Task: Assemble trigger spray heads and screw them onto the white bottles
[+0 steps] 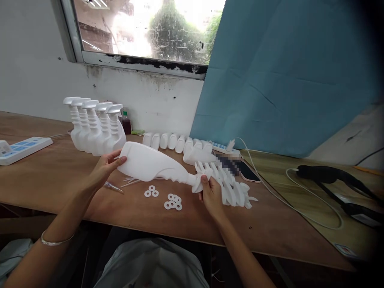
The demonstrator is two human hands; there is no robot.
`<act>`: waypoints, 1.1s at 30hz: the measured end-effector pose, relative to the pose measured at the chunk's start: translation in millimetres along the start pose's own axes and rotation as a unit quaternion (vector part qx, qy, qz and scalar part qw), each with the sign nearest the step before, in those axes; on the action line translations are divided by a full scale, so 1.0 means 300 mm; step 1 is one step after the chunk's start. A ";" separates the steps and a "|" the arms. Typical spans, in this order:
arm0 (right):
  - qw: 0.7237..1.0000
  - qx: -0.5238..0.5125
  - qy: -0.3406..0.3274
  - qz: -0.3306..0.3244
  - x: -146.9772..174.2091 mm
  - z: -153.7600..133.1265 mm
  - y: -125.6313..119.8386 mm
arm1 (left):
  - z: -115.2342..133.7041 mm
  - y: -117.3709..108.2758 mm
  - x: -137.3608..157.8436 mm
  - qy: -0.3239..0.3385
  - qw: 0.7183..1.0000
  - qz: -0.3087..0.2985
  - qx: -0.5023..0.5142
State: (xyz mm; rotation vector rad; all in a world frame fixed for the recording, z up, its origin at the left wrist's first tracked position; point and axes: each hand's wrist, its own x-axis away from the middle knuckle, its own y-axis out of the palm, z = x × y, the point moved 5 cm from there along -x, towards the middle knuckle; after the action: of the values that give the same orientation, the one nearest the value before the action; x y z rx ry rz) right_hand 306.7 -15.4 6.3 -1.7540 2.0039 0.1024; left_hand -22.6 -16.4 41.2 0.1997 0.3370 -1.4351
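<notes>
A white plastic spray bottle (pixel 153 160) is held on its side above the table, its base to the left and its neck to the right. My left hand (pixel 106 166) grips the base end, thumb in front. My right hand (pixel 212 194) is closed around a white spray head (pixel 197 185) at the bottle's neck; whether it is fully seated cannot be seen. Just behind that hand lies a row of white spray heads (pixel 231 186). Below the bottle are two small groups of white ring washers (pixel 173 205), and several thin white tubes (pixel 132 181) lie partly behind it.
Several assembled spray bottles (pixel 94 132) stand at the back left. White bottles (pixel 172 141) lie along the wall. Power strips (pixel 25 149), a phone (pixel 249 172), a white cable (pixel 288 204), a dark bottle (pixel 127 124) and a black strap-like object (pixel 336 188) are around the brown table (pixel 192 222).
</notes>
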 end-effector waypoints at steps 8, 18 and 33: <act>0.998 -0.038 0.039 0.016 0.002 -0.008 -0.011 | 0.002 0.014 0.004 -0.006 1.000 -0.015 0.006; 0.998 -0.047 0.034 0.020 0.005 -0.017 -0.009 | 0.028 0.025 0.005 0.015 0.981 0.050 -0.186; 0.996 -0.064 0.022 -0.059 0.077 -0.048 0.093 | 0.105 0.536 0.158 0.485 0.679 -0.111 -0.539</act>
State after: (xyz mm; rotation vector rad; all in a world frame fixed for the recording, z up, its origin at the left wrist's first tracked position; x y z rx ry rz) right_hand 274.2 -36.8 3.0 -1.9677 1.9569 0.1573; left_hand 144.6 -50.4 43.7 -0.0888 2.0811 -1.0073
